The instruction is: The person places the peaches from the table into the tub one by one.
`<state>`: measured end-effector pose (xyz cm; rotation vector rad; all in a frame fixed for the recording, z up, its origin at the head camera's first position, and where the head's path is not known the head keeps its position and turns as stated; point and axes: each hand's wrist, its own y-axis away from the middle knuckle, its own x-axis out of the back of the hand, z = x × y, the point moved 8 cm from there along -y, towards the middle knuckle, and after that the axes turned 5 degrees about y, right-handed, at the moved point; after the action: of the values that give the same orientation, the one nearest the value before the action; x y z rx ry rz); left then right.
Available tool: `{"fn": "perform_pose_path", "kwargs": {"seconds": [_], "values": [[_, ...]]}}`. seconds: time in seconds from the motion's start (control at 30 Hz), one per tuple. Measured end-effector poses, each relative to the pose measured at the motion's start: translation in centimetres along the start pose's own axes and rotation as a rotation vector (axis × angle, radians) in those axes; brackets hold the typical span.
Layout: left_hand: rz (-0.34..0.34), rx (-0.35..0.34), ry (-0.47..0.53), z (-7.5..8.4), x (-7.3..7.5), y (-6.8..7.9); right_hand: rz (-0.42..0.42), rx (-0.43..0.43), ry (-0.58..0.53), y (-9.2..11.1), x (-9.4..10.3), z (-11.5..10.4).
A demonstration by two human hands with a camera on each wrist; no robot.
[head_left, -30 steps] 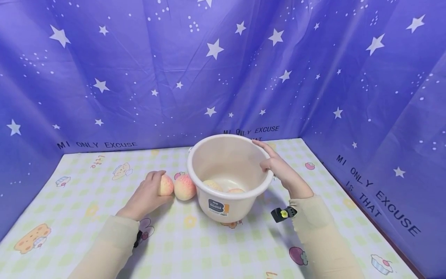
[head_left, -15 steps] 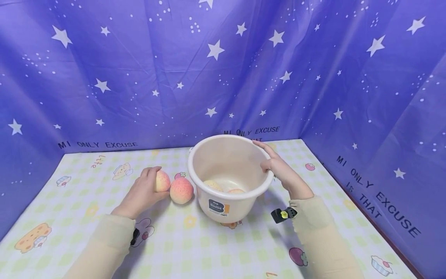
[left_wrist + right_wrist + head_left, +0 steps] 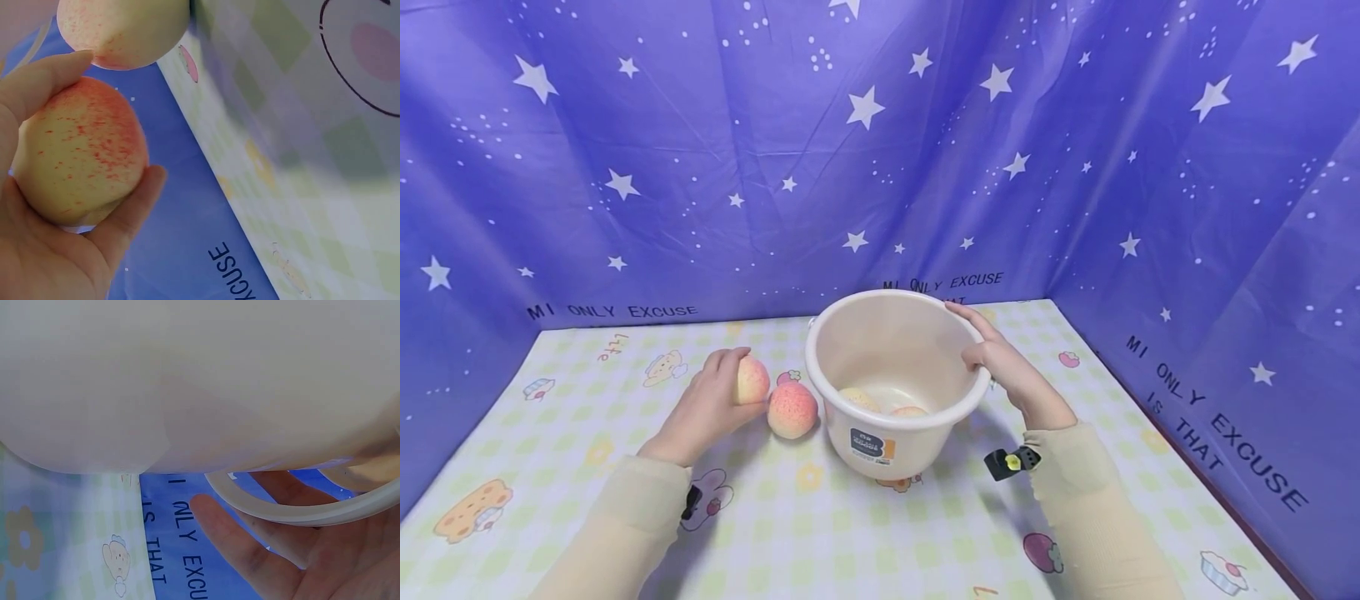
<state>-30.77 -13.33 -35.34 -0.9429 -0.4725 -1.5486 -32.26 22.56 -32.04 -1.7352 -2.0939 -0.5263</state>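
Note:
My left hand (image 3: 700,410) holds a yellow-and-pink peach (image 3: 751,381) between fingers and thumb, low over the table left of the bucket. In the left wrist view the thumb and fingertips curl round this peach (image 3: 84,150). Close beside it a second, redder peach (image 3: 792,410) rests on the cloth. My right hand (image 3: 1011,367) grips the rim of a cream bucket (image 3: 880,446) at its right side, thumb inside. Two peaches show at the bucket's bottom, a yellow peach (image 3: 859,399) and one partly hidden peach (image 3: 910,411). In the right wrist view the bucket wall (image 3: 187,381) fills the top.
A green-and-white checked tablecloth (image 3: 775,542) with printed cartoons covers the table. Behind and to the sides hangs a blue curtain (image 3: 737,150) with white stars. A curved white band (image 3: 294,514) crosses in front of the right hand's fingers in the right wrist view.
The left hand has shifted slightly left and up with its peach. The peach on the cloth has moved a little left, away from the bucket. The right hand and bucket have stayed put.

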Motion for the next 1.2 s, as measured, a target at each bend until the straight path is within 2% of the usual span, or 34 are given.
{"fn": "perform_pose_path", "kwargs": {"seconds": [0.23, 0.6, 0.93, 1.2], "values": [[0.068, -0.032, 0.018, 0.8, 0.4, -0.1, 0.000, 0.000, 0.002, 0.0, 0.0, -0.1], [0.144, -0.129, 0.010, 3.0, 1.7, -0.5, -0.002, -0.001, 0.000, 0.0, -0.1, -0.1], [0.160, -0.164, 0.011, 4.6, 2.6, -0.6, -0.006, -0.007, 0.008, 0.0, 0.0, -0.2], [0.154, -0.159, -0.007, 5.0, 2.9, -0.6, -0.005, -0.008, 0.001, -0.2, -0.1, 0.0]]}}
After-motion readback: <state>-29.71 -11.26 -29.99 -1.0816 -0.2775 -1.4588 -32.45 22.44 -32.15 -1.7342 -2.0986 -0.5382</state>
